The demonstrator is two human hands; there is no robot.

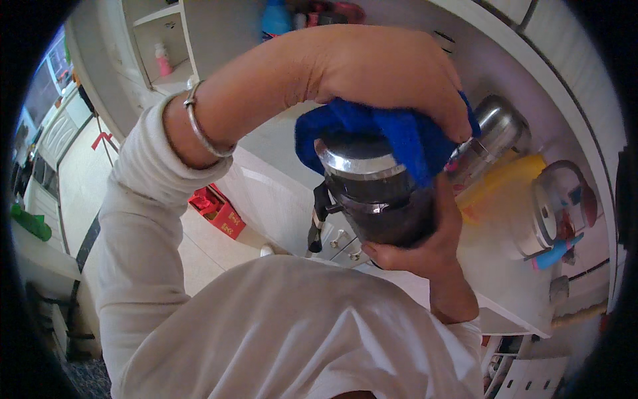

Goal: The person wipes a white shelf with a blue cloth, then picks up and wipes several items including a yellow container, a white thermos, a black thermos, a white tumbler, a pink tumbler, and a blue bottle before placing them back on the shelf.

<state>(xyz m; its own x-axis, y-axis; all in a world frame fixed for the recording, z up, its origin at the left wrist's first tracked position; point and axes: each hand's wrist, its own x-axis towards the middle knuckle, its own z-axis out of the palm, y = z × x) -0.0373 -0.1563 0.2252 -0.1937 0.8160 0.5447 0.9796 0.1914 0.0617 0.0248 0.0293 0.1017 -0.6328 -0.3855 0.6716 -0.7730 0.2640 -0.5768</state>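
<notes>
My left hand (394, 70) arches over the top of a dark cylindrical flask (384, 214) with a shiny silver band. It is closed on a blue cloth (423, 142), which drapes over the flask's top and its right side. Below, my right hand (423, 254) grips the flask low on its right, with the thumb towards me. A black strap (316, 219) hangs at the flask's left side. The cloth and my left hand hide part of the top, and the fingers under the flask are partly hidden.
On the white counter (498, 279) at right stand a steel flask (498, 119), a yellow item (503, 179) and a clear container (541, 214). A blue bottle (275, 20) is at the back. A red box (219, 212) lies on the floor at left, below shelves with a pink bottle (162, 60).
</notes>
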